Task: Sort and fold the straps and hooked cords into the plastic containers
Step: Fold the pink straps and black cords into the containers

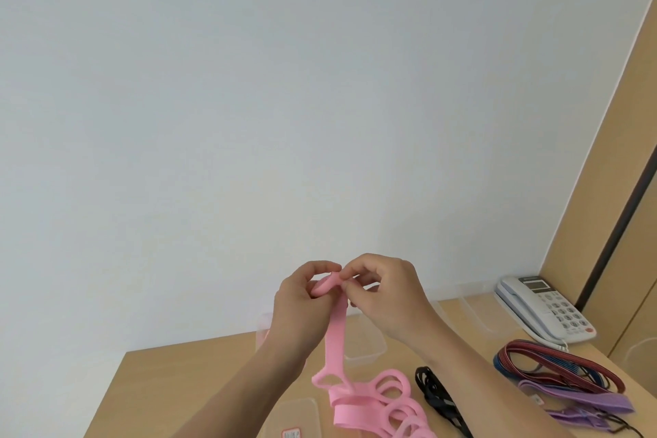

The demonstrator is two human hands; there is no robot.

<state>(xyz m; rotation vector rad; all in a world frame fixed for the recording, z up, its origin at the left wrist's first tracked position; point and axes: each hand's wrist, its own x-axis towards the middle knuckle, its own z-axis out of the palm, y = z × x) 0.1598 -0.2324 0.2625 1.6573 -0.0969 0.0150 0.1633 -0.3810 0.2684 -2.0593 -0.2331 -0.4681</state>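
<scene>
I hold a pink strap (336, 334) up above the table with both hands. My left hand (302, 299) grips a rolled end of it, and my right hand (385, 292) pinches the strap just beside that roll. From my hands the strap hangs down into a loose looped heap (384, 402) on the table. A black strap (435, 398) lies to the right of the heap. Farther right lie red and blue cords (554, 364) and a purple strap (583, 398). A clear plastic container (366, 348) stands behind the hanging strap.
A white desk phone (544, 309) sits at the table's back right, with another clear container (473, 309) beside it. A clear lid with a label (295, 416) lies near the front. A container at the left (263, 327) is half hidden by my left arm. A wooden panel (611, 188) rises on the right.
</scene>
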